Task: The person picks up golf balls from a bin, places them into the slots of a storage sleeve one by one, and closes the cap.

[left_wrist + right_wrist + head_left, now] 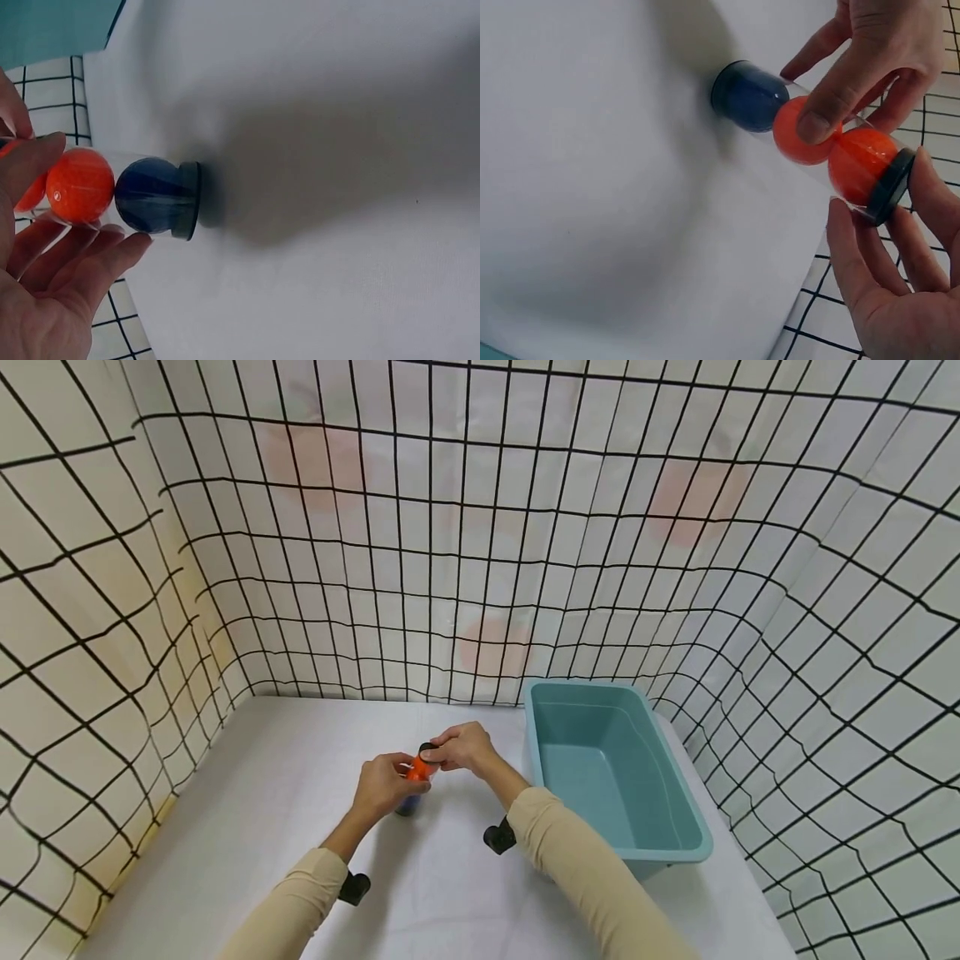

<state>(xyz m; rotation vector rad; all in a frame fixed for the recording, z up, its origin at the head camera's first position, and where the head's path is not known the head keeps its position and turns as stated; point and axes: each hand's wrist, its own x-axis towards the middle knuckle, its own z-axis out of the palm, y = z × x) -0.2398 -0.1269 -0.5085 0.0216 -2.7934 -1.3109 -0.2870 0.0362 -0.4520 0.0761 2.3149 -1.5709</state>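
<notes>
A clear ball tube (810, 169) with a dark cap at each end holds two orange balls and a blue ball (150, 193) in a row. My left hand (382, 787) grips it around the middle, thumb across the nearer orange ball (80, 185) and fingers behind. At the upper end, my right hand (467, 748) pinches the black cap (891, 187) between thumb and fingers. The tube leans, its blue-ball end down close over the white table (450, 877). In the left wrist view, the upper orange ball is partly hidden by my thumb.
A light blue-green plastic tub (600, 785) stands on the table to the right, beside my right forearm. Black wire grid (491, 568) rises at the back and on both sides. Beige sleeves cover both forearms, with a black wrist camera (354, 888) below the left one.
</notes>
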